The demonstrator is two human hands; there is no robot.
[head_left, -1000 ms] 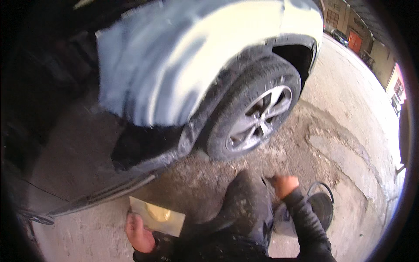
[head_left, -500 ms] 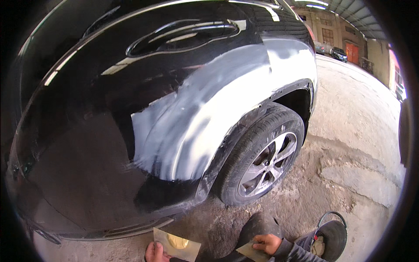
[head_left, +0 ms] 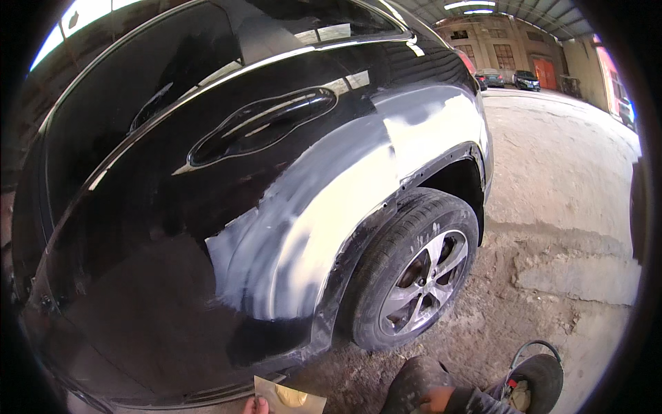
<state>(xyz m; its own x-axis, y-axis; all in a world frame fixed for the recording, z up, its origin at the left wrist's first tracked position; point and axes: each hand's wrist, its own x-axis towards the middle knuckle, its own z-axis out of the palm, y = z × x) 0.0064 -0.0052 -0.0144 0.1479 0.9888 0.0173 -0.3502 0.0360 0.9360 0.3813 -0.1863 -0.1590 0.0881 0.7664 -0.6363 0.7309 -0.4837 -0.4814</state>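
At the lower edge, my left hand [head_left: 256, 406] pinches the edge of a flat, thin rectangular sheet [head_left: 303, 404], with only its fingers in view. A mound of yellowish putty [head_left: 291, 396] lies on the sheet. My right hand [head_left: 436, 399] is blurred beside my dark-trousered knee [head_left: 419, 378]; its fingers cannot be made out, nor whether anything is in them. Ahead stands a black car [head_left: 138, 276] whose rear wheel arch is coated with smoothed pale filler [head_left: 331, 214], grey toward its outer edge. Neither hand touches the car.
Below the arch is the rear wheel [head_left: 417, 283] on rough, cracked ground [head_left: 496, 317]. A black bucket [head_left: 541, 379] with a raised handle and a pale cloth-like item inside stands at the lower right. Parked cars [head_left: 525, 81] and a building [head_left: 514, 48] are in the background.
The view has tilted up, so more of the car's windows show and my hands sit lower. The small sheet my right hand held is no longer visible; that hand is now smeared.
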